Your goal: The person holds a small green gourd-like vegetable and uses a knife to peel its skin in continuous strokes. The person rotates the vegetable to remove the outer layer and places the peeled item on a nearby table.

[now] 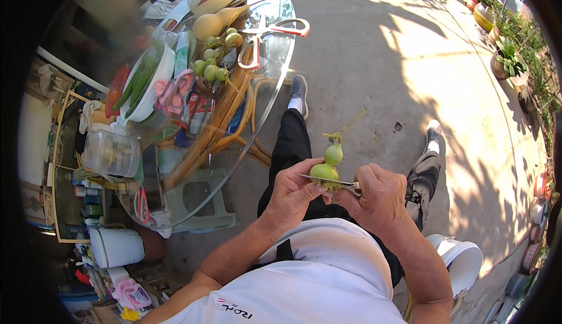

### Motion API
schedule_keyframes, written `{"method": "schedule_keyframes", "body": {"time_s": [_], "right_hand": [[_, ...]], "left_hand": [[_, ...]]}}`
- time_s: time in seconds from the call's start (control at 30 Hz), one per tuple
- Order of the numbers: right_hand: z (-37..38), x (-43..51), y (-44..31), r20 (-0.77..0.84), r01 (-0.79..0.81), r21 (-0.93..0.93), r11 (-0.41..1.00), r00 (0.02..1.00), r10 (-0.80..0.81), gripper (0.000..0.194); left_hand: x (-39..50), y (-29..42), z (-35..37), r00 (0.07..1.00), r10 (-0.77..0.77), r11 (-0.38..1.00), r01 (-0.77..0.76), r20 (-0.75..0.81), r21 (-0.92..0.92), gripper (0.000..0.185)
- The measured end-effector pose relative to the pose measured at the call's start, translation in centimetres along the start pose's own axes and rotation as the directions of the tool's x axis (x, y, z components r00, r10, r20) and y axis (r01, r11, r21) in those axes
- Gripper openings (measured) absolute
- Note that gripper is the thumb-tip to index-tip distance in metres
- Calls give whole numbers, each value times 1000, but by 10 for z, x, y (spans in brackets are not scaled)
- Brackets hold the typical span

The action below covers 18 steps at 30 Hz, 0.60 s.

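A small green bottle gourd (pixel 325 171) with a narrow waist and a dry, curling stem is held upright in front of my lap. My left hand (pixel 293 191) grips its lower bulb from the left side. In my right hand (pixel 376 192) is a knife (pixel 331 179), its pale handle mostly hidden by the fingers. The thin blade lies across the gourd's lower bulb, touching it. Ragged yellow-green scrapings (pixel 329 185) cling just beneath the blade. The fingers of both hands come close together under the gourd.
At left a glass-topped table (pixel 275 100) bears several small gourds (pixel 210 70), scissors (pixel 259 38), a large tan gourd (pixel 217 22) and a white bowl (pixel 163 67) of long green vegetables. A plastic stool (pixel 219 207) stands below it. Near my right elbow is a white bucket (pixel 464 258).
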State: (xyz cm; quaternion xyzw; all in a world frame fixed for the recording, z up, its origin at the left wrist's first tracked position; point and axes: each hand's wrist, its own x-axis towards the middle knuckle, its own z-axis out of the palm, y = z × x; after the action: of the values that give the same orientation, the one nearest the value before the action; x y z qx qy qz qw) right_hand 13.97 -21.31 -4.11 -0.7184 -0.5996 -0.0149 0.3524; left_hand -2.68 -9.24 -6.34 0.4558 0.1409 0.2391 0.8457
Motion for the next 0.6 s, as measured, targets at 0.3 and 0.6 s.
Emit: {"method": "schedule_keyframes", "body": {"time_s": [0.3, 0.6], "right_hand": [[-7, 11, -1, -5, -141, 12, 990, 990, 141, 69], [-1, 5, -1, 70, -117, -79, 990, 990, 123, 65]], "left_hand": [[1, -1, -3, 999, -37, 992, 38, 7, -120, 55], [0, 1, 0, 998, 43, 985, -36, -43, 168, 59]]}}
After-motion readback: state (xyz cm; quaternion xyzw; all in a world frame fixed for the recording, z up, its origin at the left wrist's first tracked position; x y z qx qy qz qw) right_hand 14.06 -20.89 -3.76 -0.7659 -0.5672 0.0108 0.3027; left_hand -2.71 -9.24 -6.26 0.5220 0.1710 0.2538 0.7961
